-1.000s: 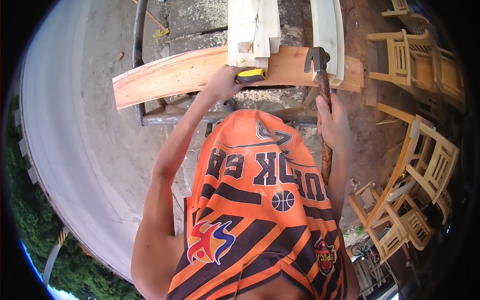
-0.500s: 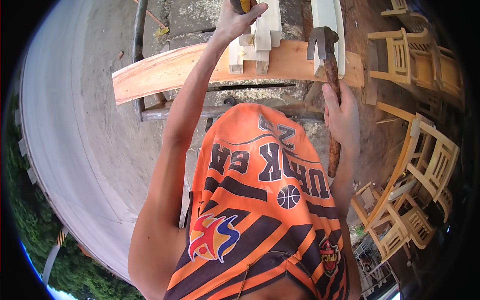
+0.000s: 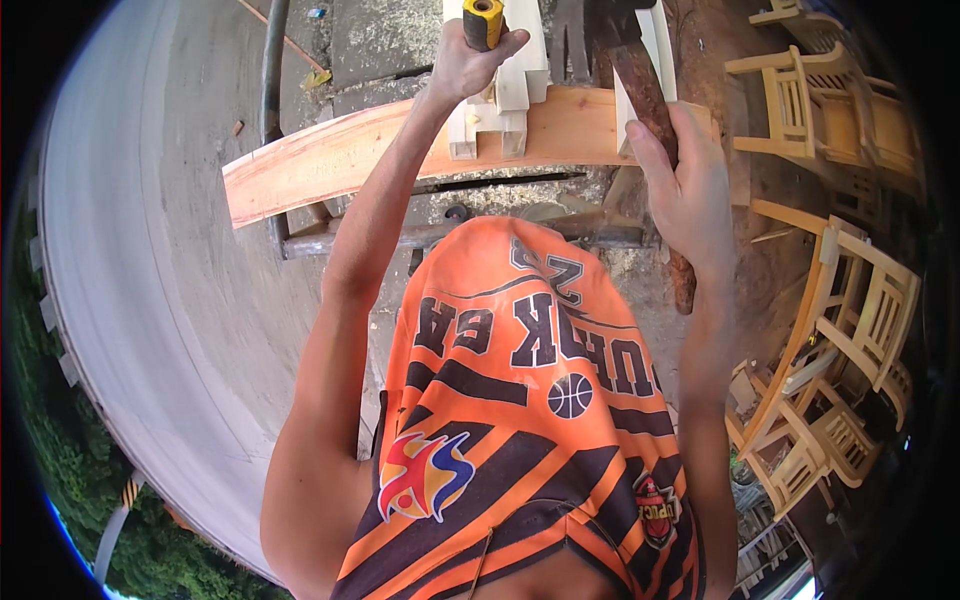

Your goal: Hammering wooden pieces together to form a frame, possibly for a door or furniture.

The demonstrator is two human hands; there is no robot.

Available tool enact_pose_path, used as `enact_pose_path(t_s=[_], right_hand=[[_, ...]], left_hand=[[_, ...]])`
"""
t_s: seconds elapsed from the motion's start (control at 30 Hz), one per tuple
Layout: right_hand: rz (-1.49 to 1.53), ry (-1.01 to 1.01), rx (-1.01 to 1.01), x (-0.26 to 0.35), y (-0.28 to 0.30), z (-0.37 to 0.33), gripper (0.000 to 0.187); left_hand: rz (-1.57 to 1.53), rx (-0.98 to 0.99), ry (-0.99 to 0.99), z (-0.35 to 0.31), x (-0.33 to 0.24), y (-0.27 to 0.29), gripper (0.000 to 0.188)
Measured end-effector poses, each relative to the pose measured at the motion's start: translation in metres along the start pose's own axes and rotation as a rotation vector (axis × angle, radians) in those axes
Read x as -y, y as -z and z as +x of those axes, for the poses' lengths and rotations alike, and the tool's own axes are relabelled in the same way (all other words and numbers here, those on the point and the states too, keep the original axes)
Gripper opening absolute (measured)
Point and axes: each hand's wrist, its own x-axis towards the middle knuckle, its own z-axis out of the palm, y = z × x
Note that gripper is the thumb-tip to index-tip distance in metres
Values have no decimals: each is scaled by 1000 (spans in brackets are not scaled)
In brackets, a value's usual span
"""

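Observation:
My left hand (image 3: 466, 66) is closed around the yellow-and-black handle of a chisel (image 3: 483, 26), held upright at the top of the view; its blade is hidden. Below it lie pale, notched wooden pieces (image 3: 513, 92), side by side across a reddish plank (image 3: 320, 165). My right hand (image 3: 692, 190) grips the worn wooden handle of a claw hammer (image 3: 644, 88). The dark hammer head is at the upper edge, right of the chisel and apart from it. Under the hammer, another pale wooden piece (image 3: 624, 120) rests on the plank's right end.
A metal pipe frame (image 3: 350, 240) runs beneath the plank, with wood shavings on the surface behind it. Unpainted wooden chairs (image 3: 790, 105) and more slatted wooden furniture (image 3: 860, 300) stand along the right. To the left stretches a concrete pavement (image 3: 130, 250).
My right hand has lifted the hammer up and slightly left, its head now larger at the upper edge. My left hand keeps its hold on the chisel. The view has shifted a little.

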Motion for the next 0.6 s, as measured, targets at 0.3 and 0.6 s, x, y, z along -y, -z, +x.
enact_pose_path(t_s=[0.3,0.6], right_hand=[[-163,362,-6,6,-20,54,32],[-277,330,-288,39,44,88,31]], left_hand=[[-179,-112,-205,3,-19,-16,29],[-139,-70,112,2,6,3,31]])
